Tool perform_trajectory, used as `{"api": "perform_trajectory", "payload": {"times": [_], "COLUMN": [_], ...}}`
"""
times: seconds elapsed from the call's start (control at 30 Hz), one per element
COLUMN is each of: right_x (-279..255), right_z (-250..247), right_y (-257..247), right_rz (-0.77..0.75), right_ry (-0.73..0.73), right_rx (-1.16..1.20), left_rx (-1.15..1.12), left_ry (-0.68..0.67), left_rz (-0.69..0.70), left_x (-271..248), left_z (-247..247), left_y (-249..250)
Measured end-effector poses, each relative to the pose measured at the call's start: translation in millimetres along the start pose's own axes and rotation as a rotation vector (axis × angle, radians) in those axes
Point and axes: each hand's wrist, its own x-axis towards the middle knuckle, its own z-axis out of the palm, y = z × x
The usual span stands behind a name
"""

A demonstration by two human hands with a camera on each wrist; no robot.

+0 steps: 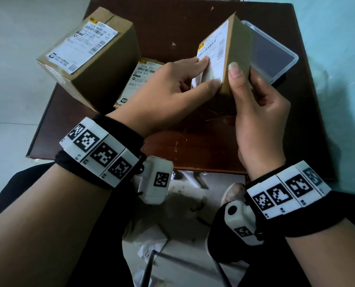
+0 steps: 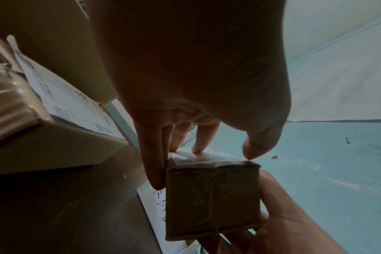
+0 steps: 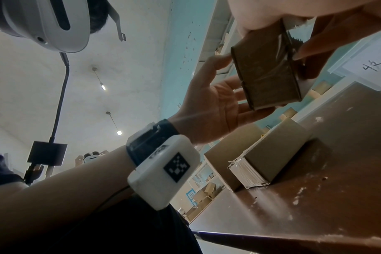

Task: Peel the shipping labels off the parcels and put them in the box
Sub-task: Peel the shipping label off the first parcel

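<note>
A small brown parcel [image 1: 237,56] is held tilted above the table, and my right hand [image 1: 247,83] grips its near end, thumb on the front edge and fingers behind. Its white shipping label [image 1: 218,48] faces left. My left hand [image 1: 207,72] pinches the label's lifted lower part between fingers and thumb. The left wrist view shows the fingertips [image 2: 196,149] on the wrinkled label [image 2: 207,159] atop the parcel [image 2: 213,199]. From the right wrist, the parcel's taped underside [image 3: 270,73] shows. A clear plastic box [image 1: 276,48] lies open behind the parcel at the back right.
A large brown parcel [image 1: 102,75] with a white label [image 1: 83,46] stands at the table's back left. A smaller labelled parcel [image 1: 141,79] lies beside it. The dark brown table [image 1: 193,150] ends just before my wrists. Crumpled white sheeting [image 1: 151,235] lies on the floor below.
</note>
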Motion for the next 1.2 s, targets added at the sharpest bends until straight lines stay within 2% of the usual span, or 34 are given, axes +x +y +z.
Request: {"api": "perform_trajectory", "payload": {"times": [0.47, 0.63, 0.87, 1.2], "right_x": [0.9, 0.9, 1.7, 1.2], "right_z": [-2.7, -2.9, -3.8, -3.5], "right_y": [4.4, 5.6, 7.1, 6.1], "right_rz": [-0.006, -0.002, -0.02, -0.011], "right_ry": [-0.023, -0.023, -0.027, -0.028], "right_rx": [-0.01, -0.018, -0.027, -0.042], "left_rx": [0.005, 0.057, 0.042, 0.012], "left_ry": [0.043, 0.006, 0.041, -0.003], "left_rz": [0.051, 0.026, -0.017, 0.025], "left_x": [1.8, 2.6, -0.2, -0.2], "left_z": [1.2, 0.0, -0.1, -0.7], "left_y": [-0.6, -2.8, 0.7, 0.9]}}
